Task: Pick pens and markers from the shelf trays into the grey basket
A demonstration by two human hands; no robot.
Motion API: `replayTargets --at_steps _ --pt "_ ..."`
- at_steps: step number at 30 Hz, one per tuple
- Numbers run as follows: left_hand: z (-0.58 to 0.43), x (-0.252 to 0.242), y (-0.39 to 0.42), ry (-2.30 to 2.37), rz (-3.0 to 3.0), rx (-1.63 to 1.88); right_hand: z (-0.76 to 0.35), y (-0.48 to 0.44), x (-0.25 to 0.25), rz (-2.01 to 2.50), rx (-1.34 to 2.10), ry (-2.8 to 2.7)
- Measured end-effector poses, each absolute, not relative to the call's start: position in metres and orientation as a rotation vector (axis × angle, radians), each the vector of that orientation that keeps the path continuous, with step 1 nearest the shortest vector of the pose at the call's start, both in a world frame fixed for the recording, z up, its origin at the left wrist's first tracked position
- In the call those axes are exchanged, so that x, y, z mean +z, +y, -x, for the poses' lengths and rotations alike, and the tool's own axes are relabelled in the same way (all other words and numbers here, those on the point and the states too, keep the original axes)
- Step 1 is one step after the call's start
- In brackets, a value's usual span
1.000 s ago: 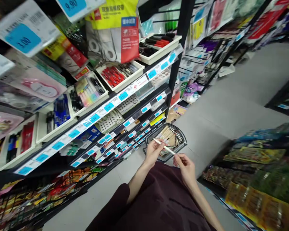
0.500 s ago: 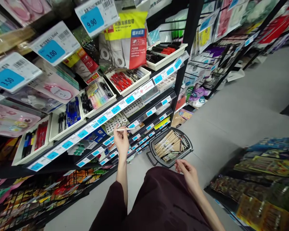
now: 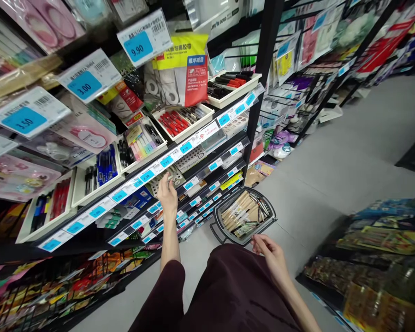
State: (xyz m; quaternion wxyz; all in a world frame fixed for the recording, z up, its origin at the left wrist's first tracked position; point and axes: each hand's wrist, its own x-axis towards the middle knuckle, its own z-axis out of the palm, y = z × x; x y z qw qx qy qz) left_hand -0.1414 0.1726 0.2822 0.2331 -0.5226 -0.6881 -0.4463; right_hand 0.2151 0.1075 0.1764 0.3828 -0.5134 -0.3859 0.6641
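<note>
My left hand (image 3: 168, 196) reaches to the shelf, its fingers pinched at a display box with round holes (image 3: 177, 179). A slim pale pen-like stick is in that pinch, now mostly hidden by the fingers. Above the hand, a tray of red pens (image 3: 173, 121) sits on the shelf. My right hand (image 3: 264, 244) hovers by my leg, near the close edge of a dark basket (image 3: 274, 203) on the floor. Its fingers are loosely curled together, and nothing shows in them. Wooden-coloured pencils (image 3: 240, 210) and packs lie in the basket.
Shelves with price labels (image 3: 145, 176) run along my left. More trays hold blue pens (image 3: 107, 163) and black and red markers (image 3: 235, 82). Packaged goods (image 3: 376, 272) hang at the lower right. Grey floor (image 3: 318, 175) stretches along the aisle.
My left hand has moved slightly left and up to the holed display box, and the pale stick has turned mostly out of sight. My right hand stays almost where it was.
</note>
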Motion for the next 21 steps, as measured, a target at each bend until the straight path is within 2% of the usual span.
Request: replayTargets --at_steps 21 --pt "0.164 0.284 0.209 -2.185 1.33 -0.982 -0.217 0.1 0.183 1.315 1.682 -0.947"
